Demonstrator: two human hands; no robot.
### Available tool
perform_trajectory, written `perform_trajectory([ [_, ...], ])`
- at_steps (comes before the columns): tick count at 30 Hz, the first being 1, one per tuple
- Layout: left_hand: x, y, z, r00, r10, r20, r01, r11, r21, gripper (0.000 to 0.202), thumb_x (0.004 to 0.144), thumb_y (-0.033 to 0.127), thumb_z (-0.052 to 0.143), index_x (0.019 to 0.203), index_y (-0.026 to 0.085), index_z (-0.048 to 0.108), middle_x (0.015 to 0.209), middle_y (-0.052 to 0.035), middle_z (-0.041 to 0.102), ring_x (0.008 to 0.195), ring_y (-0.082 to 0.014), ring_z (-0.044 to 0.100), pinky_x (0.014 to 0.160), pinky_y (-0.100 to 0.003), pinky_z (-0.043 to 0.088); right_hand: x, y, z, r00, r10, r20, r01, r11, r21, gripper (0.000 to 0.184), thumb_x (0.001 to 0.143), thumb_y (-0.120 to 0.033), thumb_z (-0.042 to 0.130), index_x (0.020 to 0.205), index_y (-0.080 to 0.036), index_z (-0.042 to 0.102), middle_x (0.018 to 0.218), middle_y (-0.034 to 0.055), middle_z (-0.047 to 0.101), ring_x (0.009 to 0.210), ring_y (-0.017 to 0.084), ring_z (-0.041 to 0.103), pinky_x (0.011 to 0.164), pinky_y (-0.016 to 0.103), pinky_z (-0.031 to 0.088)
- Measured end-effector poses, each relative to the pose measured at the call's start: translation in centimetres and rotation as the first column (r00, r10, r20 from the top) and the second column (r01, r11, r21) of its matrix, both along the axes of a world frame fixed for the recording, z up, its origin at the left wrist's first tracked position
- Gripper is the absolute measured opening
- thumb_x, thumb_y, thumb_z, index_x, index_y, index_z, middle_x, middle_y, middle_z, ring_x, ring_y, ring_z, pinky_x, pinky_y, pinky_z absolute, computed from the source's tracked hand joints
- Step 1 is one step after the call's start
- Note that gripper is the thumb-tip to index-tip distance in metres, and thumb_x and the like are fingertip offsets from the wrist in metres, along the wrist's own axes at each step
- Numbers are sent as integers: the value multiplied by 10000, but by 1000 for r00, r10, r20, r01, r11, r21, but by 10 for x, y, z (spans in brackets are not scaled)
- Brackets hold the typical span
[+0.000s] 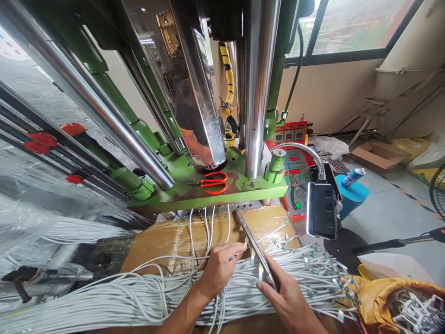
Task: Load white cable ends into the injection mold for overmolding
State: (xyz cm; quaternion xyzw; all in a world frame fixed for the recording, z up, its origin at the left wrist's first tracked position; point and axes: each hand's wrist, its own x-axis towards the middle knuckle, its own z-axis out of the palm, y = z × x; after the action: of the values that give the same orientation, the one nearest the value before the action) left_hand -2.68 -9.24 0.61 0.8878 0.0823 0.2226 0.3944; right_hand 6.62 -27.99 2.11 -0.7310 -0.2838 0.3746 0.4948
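Note:
My right hand (287, 294) grips the near end of a long flat metal bar (256, 248), thumb on one side and fingers on the other. The bar is tilted, its far end close to the green press. Small connector ends (260, 270) stick out along its left side. My left hand (222, 266) is closed in a pinch beside the bar, at a small cable connector (246, 243); the fingertips partly hide what they hold. Under both hands lies a thick bundle of white cables (139, 294), with connector ends fanned out to the right.
Red-handled pliers (213, 183) lie on the green press plate (239, 188), among steel columns (259, 93). A control panel (295, 174) and a lamp (321, 211) stand at the right. An orange sack (377, 299) holds white pieces. Brown cardboard (153, 243) covers the bench.

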Motion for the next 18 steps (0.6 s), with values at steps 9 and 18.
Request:
perform_trajectory([
  [9, -1, -1, 1, 997, -14, 70, 11, 999, 46, 351, 812, 3, 496, 1004, 197, 716, 962, -32, 754, 896, -157, 708, 832, -248, 570, -1, -1, -4, 1000, -17, -25, 18, 999, 51, 626, 829, -358, 601, 1408, -178, 446, 1394, 74, 524, 1324, 255, 431, 1144, 402, 282],
  [18, -2, -2, 3, 999, 5, 41, -5, 1000, 6, 351, 810, 20, 483, 990, 201, 723, 959, -37, 757, 891, -166, 715, 830, -265, 579, 0, -2, -6, 999, -34, -42, 37, 997, 61, 643, 820, -368, 623, 1403, -158, 452, 1401, 82, 514, 1324, 264, 430, 1142, 416, 289],
])
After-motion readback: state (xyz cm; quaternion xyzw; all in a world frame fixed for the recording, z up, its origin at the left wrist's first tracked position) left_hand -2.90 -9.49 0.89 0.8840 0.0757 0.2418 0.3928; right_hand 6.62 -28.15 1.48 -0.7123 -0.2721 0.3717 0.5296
